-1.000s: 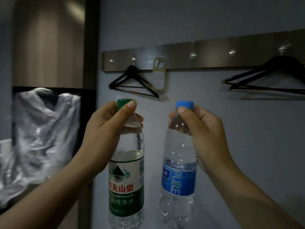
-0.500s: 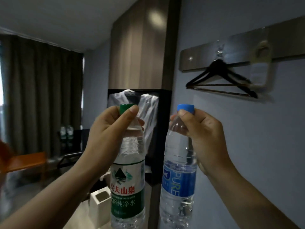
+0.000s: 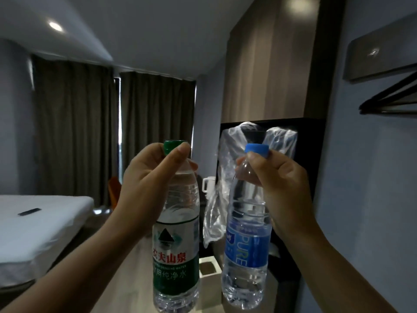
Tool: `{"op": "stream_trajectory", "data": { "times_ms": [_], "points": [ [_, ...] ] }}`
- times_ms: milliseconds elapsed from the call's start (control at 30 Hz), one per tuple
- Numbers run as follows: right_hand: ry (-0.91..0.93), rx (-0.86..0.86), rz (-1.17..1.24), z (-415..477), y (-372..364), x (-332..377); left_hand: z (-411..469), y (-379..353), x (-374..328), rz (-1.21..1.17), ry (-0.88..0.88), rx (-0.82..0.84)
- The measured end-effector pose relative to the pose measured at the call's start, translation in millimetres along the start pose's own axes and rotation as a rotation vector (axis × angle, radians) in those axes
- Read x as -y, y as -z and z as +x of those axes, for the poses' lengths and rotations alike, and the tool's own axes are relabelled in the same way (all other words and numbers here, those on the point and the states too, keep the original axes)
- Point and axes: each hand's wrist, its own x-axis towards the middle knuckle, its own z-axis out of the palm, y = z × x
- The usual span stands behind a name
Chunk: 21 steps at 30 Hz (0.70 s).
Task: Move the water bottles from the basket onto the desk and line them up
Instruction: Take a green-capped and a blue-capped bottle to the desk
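My left hand (image 3: 149, 177) grips the neck of a clear water bottle with a green cap and green label (image 3: 176, 251), held upright in the air. My right hand (image 3: 282, 184) grips the neck of a second clear bottle with a blue cap and blue label (image 3: 247, 245), also upright, just to the right of the first. The two bottles hang side by side, a small gap between them. A wooden desk top (image 3: 126, 279) shows below and behind the bottles. No basket is in view.
A white bed (image 3: 42, 224) with a dark remote lies at the left. Dark curtains (image 3: 90, 132) cover the far window. A clear plastic bag (image 3: 228, 181) hangs in a black niche, a white mug (image 3: 208, 184) beside it. A black hanger (image 3: 392, 96) hangs on the right wall.
The view has swung left, from the wall with the hanger rail toward the room, bed and curtains. Both hands still hold their bottles in the same way.
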Motion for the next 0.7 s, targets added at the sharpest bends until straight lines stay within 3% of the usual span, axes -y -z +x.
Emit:
{"op": "stream_trajectory", "data": {
  "times_ms": [233,700],
  "points": [
    [-0.026,0.095,-0.027,25,-24,-65,25,18,53,0.077,0.037,-0.079],
    [-0.008,0.035,-0.060,83,-157,-222,140,129,199,0.135,0.024,-0.110]
  ]
}}
